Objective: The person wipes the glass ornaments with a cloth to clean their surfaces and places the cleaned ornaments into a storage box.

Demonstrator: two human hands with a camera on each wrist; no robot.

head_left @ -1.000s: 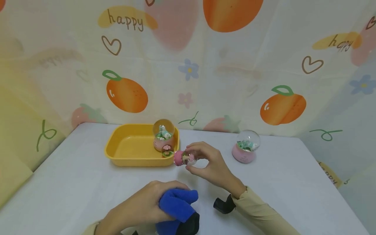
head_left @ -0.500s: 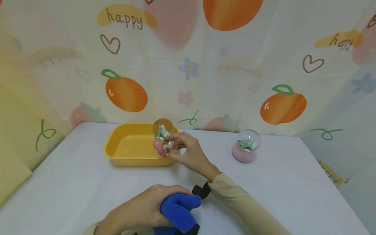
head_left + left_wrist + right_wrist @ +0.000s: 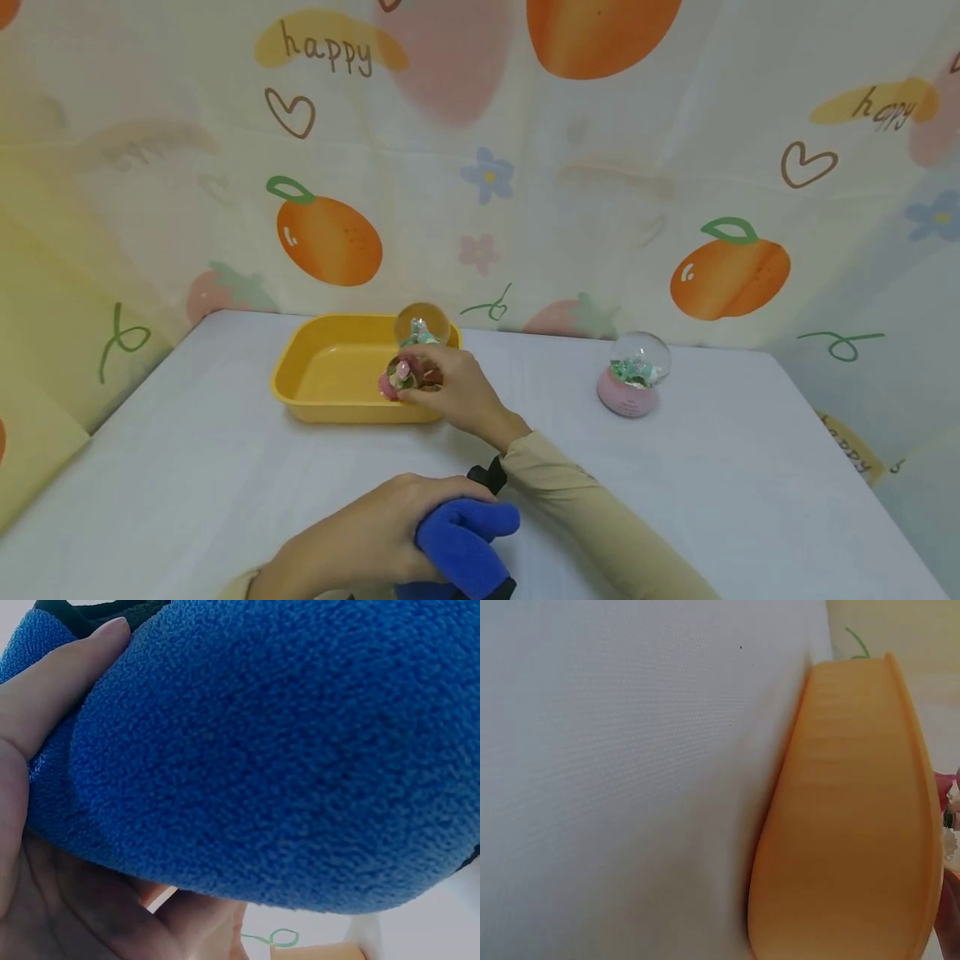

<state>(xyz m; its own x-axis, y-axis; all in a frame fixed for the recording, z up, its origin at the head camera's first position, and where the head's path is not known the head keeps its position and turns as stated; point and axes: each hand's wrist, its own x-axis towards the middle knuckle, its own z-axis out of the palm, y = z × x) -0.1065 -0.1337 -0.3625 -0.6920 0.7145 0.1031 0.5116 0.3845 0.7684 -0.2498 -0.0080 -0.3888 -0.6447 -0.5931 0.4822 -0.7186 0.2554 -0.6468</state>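
My right hand [image 3: 468,396] pinches a small snow globe with a pink base [image 3: 402,375], tipped sideways over the right part of the yellow tray [image 3: 337,413]. Behind the fingers, a larger snow globe [image 3: 422,323] stands in the tray's right end, its pink base hidden by the hand. In the right wrist view, the tray's outer wall [image 3: 847,817] fills the middle, with a bit of the small globe [image 3: 950,817] past its rim. My left hand [image 3: 378,529] grips a bunched blue terry cloth [image 3: 277,750] with black trim, low in front.
Another snow globe on a pink base [image 3: 633,375] stands upright to the right on the white-covered table [image 3: 720,467]. A fruit-patterned cloth [image 3: 570,167] hangs behind the table. A black wrist piece [image 3: 489,475] sits under my right wrist.
My right hand has carried the small globe leftward, from beside the tray's right edge to over its inside. My left hand has stayed low, still gripping the blue cloth.
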